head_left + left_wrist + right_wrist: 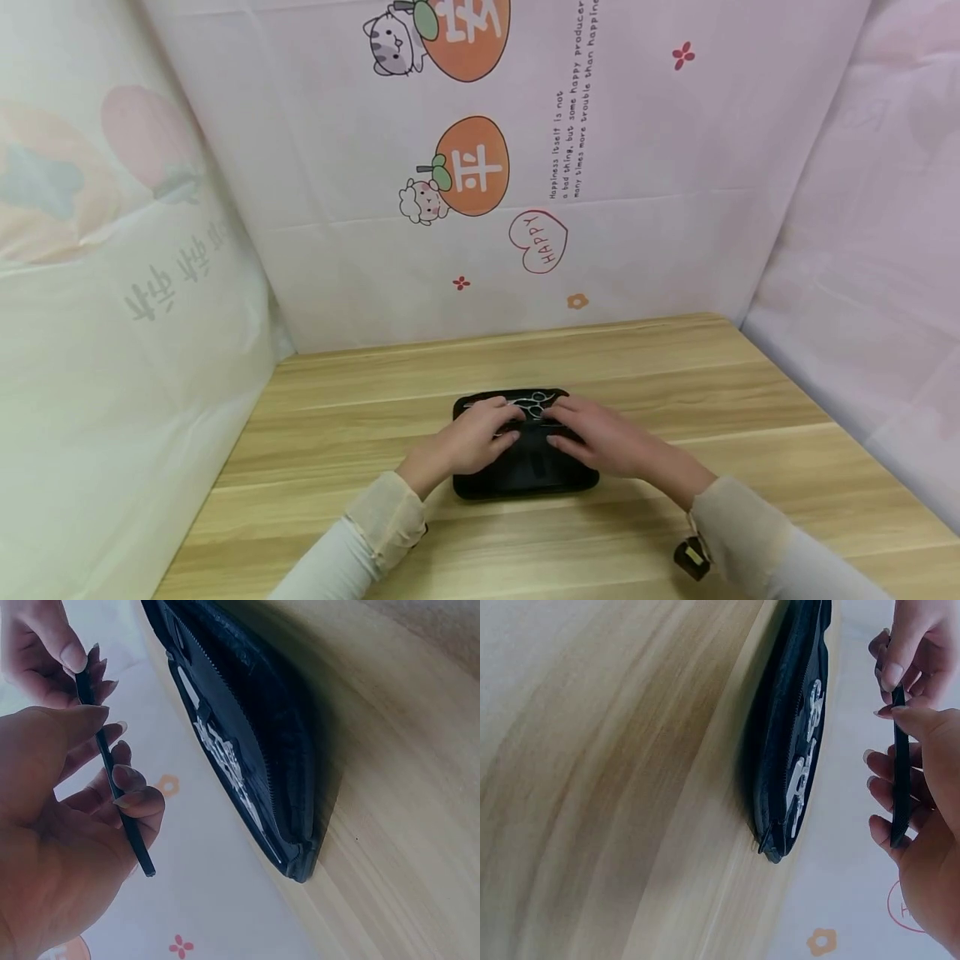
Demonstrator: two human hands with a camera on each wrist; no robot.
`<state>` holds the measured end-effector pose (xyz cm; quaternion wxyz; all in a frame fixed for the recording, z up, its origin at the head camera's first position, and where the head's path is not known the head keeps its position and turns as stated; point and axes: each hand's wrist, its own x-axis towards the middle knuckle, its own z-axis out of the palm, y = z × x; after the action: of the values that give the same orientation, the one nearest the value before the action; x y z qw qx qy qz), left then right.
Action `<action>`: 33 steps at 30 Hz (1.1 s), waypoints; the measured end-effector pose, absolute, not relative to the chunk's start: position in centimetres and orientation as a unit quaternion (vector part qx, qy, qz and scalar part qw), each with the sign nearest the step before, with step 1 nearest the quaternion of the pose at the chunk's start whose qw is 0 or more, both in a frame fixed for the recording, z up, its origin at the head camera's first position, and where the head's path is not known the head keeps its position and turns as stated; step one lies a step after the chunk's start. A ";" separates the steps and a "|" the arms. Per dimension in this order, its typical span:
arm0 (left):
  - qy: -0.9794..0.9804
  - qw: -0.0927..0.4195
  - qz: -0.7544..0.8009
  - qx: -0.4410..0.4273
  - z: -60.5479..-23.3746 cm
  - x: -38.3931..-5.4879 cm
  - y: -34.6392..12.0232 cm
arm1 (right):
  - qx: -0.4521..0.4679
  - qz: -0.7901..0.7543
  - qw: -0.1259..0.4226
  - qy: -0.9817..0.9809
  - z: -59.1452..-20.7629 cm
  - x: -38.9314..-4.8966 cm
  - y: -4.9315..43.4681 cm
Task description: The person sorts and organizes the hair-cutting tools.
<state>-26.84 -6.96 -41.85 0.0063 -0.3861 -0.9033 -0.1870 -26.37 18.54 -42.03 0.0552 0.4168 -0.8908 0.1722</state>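
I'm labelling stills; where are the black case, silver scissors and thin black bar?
Black case (517, 478): head view, near half.
Silver scissors (226, 757): left wrist view, metal middle.
Thin black bar (901, 774): right wrist view, middle.

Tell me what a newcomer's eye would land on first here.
Probably the open black zip case, lying on the wooden table with silvery scissors in it. Above it, the left hand and right hand grip a slim black bar. Behind hangs a pale backdrop with orange cartoon fruit.
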 end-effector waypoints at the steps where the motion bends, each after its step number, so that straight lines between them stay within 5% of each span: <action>1: -0.904 0.005 -0.187 -0.385 -41.9 -26.8 -6.9 | 0.416 0.171 0.056 -0.891 -42.1 -26.3 18.5; 33: -0.903 0.037 -0.195 -0.381 -43.0 -26.7 -7.9 | 0.407 0.186 0.050 -0.893 -42.7 -26.3 20.3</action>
<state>-26.70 -7.88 -43.00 0.0369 -0.3813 -0.9029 -0.1951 -26.35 20.26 -42.72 0.0498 0.4071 -0.8929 0.1861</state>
